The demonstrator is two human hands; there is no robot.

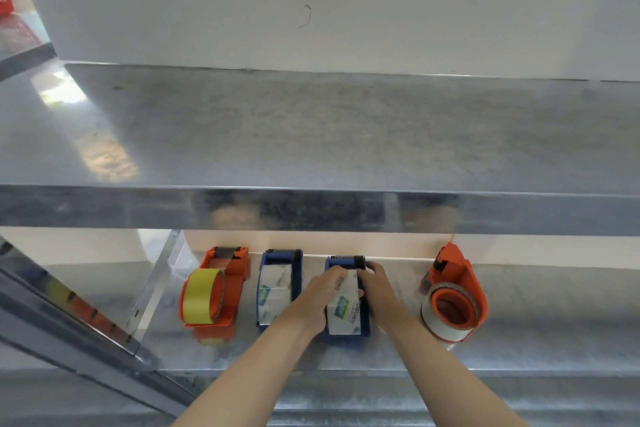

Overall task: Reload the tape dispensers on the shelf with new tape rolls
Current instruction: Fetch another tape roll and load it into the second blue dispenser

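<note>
left hand (pixel 317 295) wrapped on tape roll (pixel 346 312), prob seating it; right hand (pixel 377 282) gripping far end of right-side blue dispenser (pixel 346 339), steadying it on shelf (pixel 519 350)

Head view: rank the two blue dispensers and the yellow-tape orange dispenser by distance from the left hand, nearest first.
1. The right blue dispenser, held by the left hand.
2. The left blue dispenser, just beside that hand.
3. The yellow-tape orange dispenser, far left.

Slender bare forearms (pixel 242 374) end in a bare left hand (pixel 311 300) and bare right hand (pixel 379 288).
</note>
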